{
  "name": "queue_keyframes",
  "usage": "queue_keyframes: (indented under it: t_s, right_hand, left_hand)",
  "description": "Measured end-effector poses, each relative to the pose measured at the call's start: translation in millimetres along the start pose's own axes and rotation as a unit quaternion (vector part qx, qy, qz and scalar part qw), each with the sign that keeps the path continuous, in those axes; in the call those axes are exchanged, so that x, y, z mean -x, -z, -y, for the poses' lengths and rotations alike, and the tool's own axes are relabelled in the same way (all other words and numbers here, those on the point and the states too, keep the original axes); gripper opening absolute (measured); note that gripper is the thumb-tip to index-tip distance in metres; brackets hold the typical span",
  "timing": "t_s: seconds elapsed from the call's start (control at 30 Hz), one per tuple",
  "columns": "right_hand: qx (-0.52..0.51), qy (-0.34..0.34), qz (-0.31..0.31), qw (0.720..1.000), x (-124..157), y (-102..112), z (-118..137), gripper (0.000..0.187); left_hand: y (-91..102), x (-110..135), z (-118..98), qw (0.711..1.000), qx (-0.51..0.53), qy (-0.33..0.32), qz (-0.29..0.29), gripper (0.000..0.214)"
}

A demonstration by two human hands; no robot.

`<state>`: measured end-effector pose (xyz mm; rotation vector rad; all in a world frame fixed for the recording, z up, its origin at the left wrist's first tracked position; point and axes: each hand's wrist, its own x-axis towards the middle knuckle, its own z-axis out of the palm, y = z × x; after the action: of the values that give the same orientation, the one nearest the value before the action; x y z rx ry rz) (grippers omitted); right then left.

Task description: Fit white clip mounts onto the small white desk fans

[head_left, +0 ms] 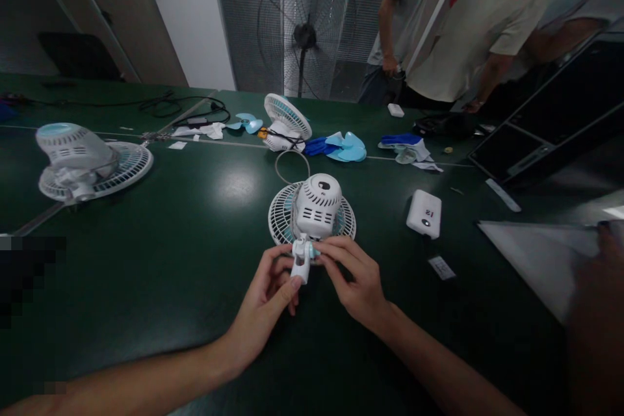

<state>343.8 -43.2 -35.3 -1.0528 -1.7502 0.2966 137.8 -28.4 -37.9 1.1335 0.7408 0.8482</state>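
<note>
Steadying the bracket (pixel 299 272) at six o'clock on the fan (pixel 319 208), the left hand (pixel 269 291) grips; the right hand (pixel 357 278) pinches what looks like a blue knob (pixel 313 251), best kept straight.

Beyond the far edge of the green table (pixel 195 266) stand a white wall (pixel 188 13), blinds (pixel 246 23) and a dark chair (pixel 80 55).
</note>
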Motion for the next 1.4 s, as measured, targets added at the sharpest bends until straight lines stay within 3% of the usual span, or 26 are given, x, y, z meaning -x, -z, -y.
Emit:
queue_keyframes:
  t_s: [0.2,0.33,0.47,0.57,0.63,0.83,1.0,1.1,1.23,1.3,1.4]
  right_hand:
    - [0.025,0.013,0.000,1.000,0,2,-5,0.039]
    - [0.029,-0.043,-0.010,0.999,-3,2,-5,0.010]
    - [0.019,-0.081,-0.013,0.996,-3,3,-6,0.002]
    - [0.013,-0.024,0.004,1.000,-1,6,-6,0.026]
    - [0.022,0.020,0.020,0.999,-1,7,-6,0.031]
    - [0.028,0.015,0.019,0.999,-3,7,-7,0.032]
    - [0.039,-0.038,0.007,0.998,-5,5,-7,0.008]
    - [0.038,-0.062,0.004,0.997,-5,6,-8,0.006]
    - [0.055,0.010,0.039,0.998,-3,11,-9,0.028]
    - [0.082,0.041,0.054,0.994,-3,12,-9,0.029]
    - [0.096,0.023,0.037,0.994,-4,10,-9,0.024]
  left_hand:
    - [-0.4,0,-2,1.000,0.004,-0.001,-0.003,0.048]
    - [0.1,0,-2,1.000,0.001,0.002,0.007,0.048]
    - [0.0,1,-2,1.000,-0.003,0.008,0.007,0.047]
    - [-0.3,1,-3,1.000,0.001,0.003,0.003,0.047]
    - [-0.4,1,-4,1.000,0.004,0.000,0.004,0.048]
    - [0.4,0,-3,1.000,0.009,-0.004,0.002,0.047]
    - [1.2,1,-1,1.000,0.011,-0.001,0.007,0.047]
    - [1.2,2,-1,1.000,0.008,0.001,0.006,0.048]
    - [0.6,1,-2,1.000,0.008,-0.002,0.003,0.047]
    - [0.5,1,-2,1.000,0.008,-0.004,0.001,0.048]
    - [1.0,1,-1,1.000,0.011,-0.007,-0.002,0.048]
